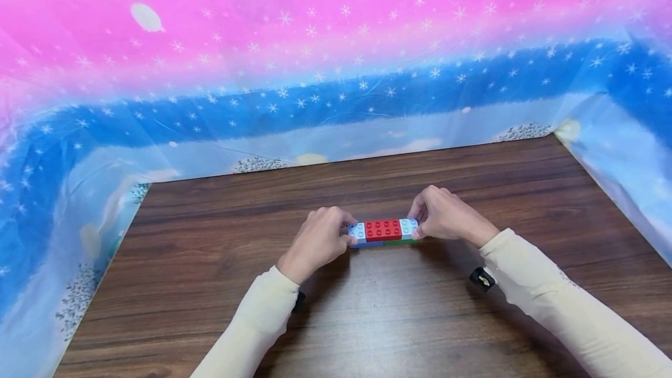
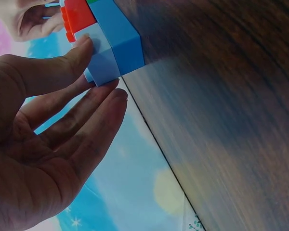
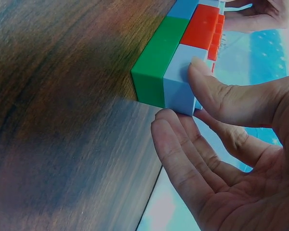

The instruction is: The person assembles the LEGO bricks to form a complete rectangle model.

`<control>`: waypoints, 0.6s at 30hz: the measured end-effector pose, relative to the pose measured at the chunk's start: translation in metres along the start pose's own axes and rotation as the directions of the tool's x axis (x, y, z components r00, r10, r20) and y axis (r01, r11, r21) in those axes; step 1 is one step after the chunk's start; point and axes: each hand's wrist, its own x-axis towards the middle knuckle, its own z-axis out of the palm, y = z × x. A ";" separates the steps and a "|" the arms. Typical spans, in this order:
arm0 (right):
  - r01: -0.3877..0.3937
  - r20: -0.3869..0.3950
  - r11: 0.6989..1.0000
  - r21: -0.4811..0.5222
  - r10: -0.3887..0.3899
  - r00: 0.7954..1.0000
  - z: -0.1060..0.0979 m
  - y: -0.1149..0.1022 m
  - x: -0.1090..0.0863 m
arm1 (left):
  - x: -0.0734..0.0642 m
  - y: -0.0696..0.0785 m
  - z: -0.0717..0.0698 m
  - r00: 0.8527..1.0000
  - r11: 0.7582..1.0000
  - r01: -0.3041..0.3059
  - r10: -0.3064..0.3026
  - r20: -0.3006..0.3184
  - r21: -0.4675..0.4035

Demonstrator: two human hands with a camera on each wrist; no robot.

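On the wooden table (image 1: 231, 284) stands a two-layer row of toy building bricks. A red brick (image 1: 383, 230) forms the middle of the upper layer, with a pale blue brick (image 1: 359, 234) at its left end and another pale blue brick (image 3: 181, 79) at its right end. Underneath are a blue brick (image 2: 123, 45) on the left and a green brick (image 3: 156, 67) on the right, end to end. My left hand (image 1: 320, 239) pinches the left pale blue brick between thumb and fingers. At the opposite end, my right hand (image 1: 448, 214) pinches the right pale blue brick.
A pink and blue snowflake-patterned cloth (image 1: 336, 98) hangs behind the table and along both its sides. Black wrist cameras, one of them a black device (image 1: 481, 279), sit under the cream sleeves (image 1: 530, 284).
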 end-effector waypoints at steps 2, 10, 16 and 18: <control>-0.003 -0.002 1.000 0.003 0.003 1.000 0.000 0.000 0.000 | -0.001 0.000 0.000 1.000 1.000 -0.011 0.011 -0.005 0.003; 0.006 -0.006 1.000 0.019 -0.006 1.000 0.001 0.001 0.000 | -0.001 -0.001 0.001 0.999 1.000 -0.024 0.024 -0.024 0.003; -0.009 -0.018 1.000 0.009 0.009 1.000 0.000 0.002 -0.001 | 0.000 -0.002 0.003 0.999 1.000 -0.019 0.019 -0.030 -0.015; -0.016 -0.018 1.000 0.010 0.016 1.000 0.001 0.001 -0.001 | 0.000 -0.003 0.004 0.999 0.999 -0.022 0.022 -0.027 -0.025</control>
